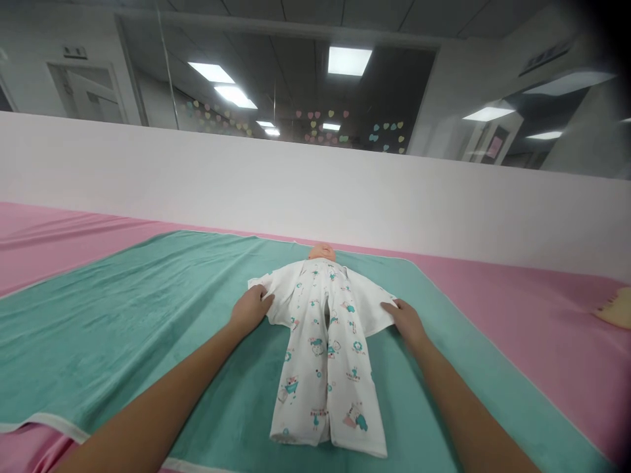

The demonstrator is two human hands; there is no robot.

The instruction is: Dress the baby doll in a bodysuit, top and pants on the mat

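Observation:
A baby doll (323,251) lies on a green blanket (197,309), only its head showing at the far end. White baby clothes (320,341) with small animal prints cover its body, the two long legs spread toward me. Plain white cloth fans out on both sides like sleeves or a shirt's edge; which one I cannot tell. My left hand (251,309) is closed on the left outer edge of this cloth. On the opposite side, my right hand (407,322) pinches the right outer edge between thumb and fingers. The doll's limbs are hidden.
Pink cloth (532,309) lies under the blanket and shows around it. A low white wall (315,190) with glass above runs along the back. Something pale yellow (615,309) lies at the right edge.

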